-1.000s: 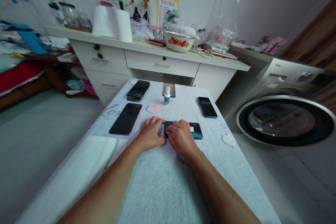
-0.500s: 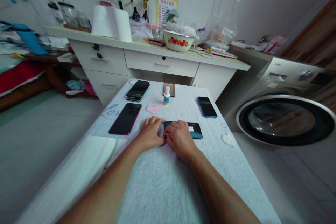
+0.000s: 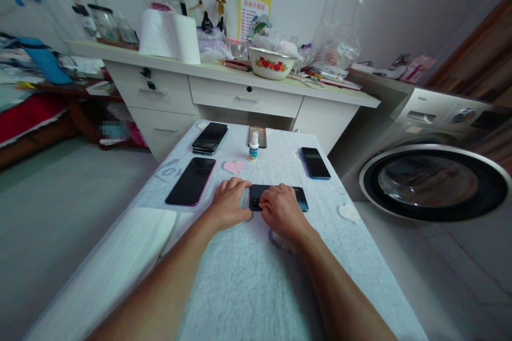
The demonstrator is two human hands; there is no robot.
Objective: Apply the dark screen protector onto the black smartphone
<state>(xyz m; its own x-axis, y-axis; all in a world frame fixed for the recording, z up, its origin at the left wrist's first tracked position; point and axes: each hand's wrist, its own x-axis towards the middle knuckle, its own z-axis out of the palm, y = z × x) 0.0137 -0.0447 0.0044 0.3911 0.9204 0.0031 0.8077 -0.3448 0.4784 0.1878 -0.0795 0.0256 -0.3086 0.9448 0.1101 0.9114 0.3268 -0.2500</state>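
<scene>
A dark smartphone (image 3: 301,198) lies back side up on the cloth-covered table, its camera block near the left end. My left hand (image 3: 230,202) braces that left end, with a fingertip at the far corner and the thumb at the near one. Over the middle of the phone, my right hand (image 3: 281,208) is closed, fingers bunched and pressed down on the back. Whatever those fingers hold, if anything, is hidden.
Left of my hands lies a large black-screened phone (image 3: 192,181), behind it a stack of phones (image 3: 210,137). Farther back stand a small spray bottle (image 3: 253,146) and a phone case (image 3: 261,136). Another phone (image 3: 316,163) is at right, beyond it a washing machine (image 3: 428,181).
My right hand has shifted slightly right along the phone, uncovering its camera end. A white patch seen on the phone's right part is out of sight now. My left hand stays put.
</scene>
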